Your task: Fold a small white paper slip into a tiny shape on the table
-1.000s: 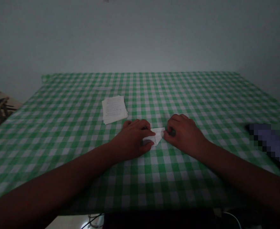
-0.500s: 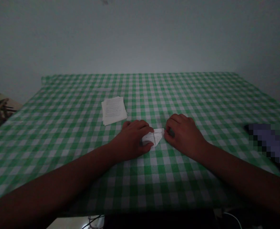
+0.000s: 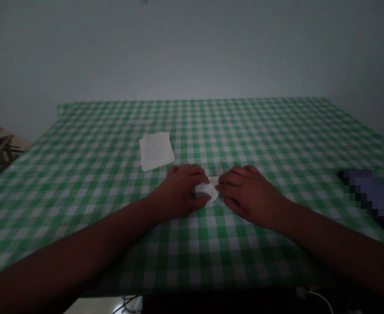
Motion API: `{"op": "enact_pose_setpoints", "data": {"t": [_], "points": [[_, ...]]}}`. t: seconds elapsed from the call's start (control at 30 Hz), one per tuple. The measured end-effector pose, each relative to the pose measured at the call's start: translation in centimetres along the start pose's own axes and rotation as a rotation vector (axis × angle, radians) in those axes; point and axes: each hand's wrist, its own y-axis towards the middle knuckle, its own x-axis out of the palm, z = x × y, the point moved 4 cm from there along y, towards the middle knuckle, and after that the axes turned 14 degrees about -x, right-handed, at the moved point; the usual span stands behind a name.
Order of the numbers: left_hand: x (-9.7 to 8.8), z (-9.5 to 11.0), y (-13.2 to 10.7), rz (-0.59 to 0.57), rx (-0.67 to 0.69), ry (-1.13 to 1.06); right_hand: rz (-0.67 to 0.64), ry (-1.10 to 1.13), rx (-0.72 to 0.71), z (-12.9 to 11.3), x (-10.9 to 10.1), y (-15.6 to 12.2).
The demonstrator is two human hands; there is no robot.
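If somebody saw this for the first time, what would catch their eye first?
Probably the green-and-white checked tablecloth, filling much of the view. Near the middle, the left hand and right hand are at a small folded paper. A stack of printed sheets lies farther back, to the left.

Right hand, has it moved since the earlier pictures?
Yes: against the paper stack, the right hand has shifted nearer the person, its fingertips leftward over the folded paper.

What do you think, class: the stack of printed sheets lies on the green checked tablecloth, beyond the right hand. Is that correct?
Wrong side: the head view shows the stack of printed sheets lying on the green checked tablecloth, beyond the left hand.
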Motion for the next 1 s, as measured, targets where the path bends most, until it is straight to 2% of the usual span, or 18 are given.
{"op": "enact_pose_setpoints", "data": {"t": [0.4, 0.67, 0.8, 1.0], "points": [[0.0, 0.0, -0.2, 0.021, 0.035, 0.016, -0.042, -0.035, 0.046, -0.5, -0.2, -0.1], [-0.1, 0.3, -0.3, -0.014, 0.071, 0.078, 0.087, 0.09, 0.087, 0.1, 0.4, -0.1], [-0.1, 0.5, -0.2, -0.007, 0.062, 0.091, 0.18, 0.132, 0.168, 0.4, 1.1, 0.3], [-0.1, 0.7, -0.2, -0.001, 0.054, 0.079, 0.217, 0.105, 0.268, 0.1, 1.1, 0.6]]}}
